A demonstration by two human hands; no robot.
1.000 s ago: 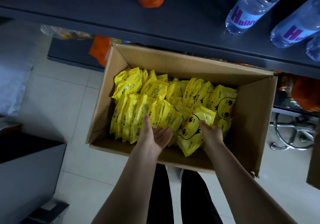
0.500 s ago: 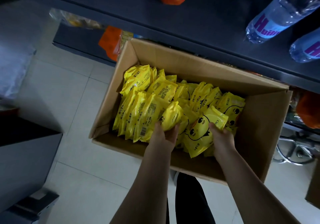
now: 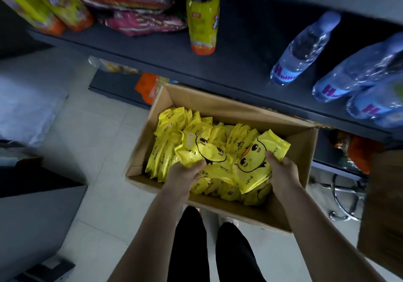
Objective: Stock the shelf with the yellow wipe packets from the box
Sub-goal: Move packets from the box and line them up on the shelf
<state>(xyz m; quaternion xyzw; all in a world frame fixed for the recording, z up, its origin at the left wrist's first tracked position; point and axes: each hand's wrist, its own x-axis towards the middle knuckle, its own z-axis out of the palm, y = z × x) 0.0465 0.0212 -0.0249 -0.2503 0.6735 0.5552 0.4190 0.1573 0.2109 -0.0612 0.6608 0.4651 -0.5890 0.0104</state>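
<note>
Both hands are in the cardboard box (image 3: pixel 218 105), which stands on the tiled floor (image 3: pixel 104 140) right under the front edge of the dark shelf (image 3: pixel 229 63). The left hand (image 3: pixel 185 178) grips the near edge of a yellow wipe packet (image 3: pixel 205 148) printed with a duck face, thumb on top and fingers hidden beneath it. A second ago this hand lay palm up and loose beside the stack; half a second ago it was closing on a packet.

The right hand (image 3: pixel 283 173) pinches a second duck-faced packet (image 3: pixel 255 157), thumb across its face. That packet sat low among the others before and is now lifted and tilted above them, its far corner near the box's right wall. The two held packets lie side by side, their edges just overlapping.

The remaining packets (image 3: pixel 172 133) stand packed on edge in the left and far parts of the box, as before. More of the shelf shows than earlier: water bottles (image 3: pixel 303 50) to the right and an upright yellow-orange snack pack (image 3: pixel 202 20) near the middle.
</note>
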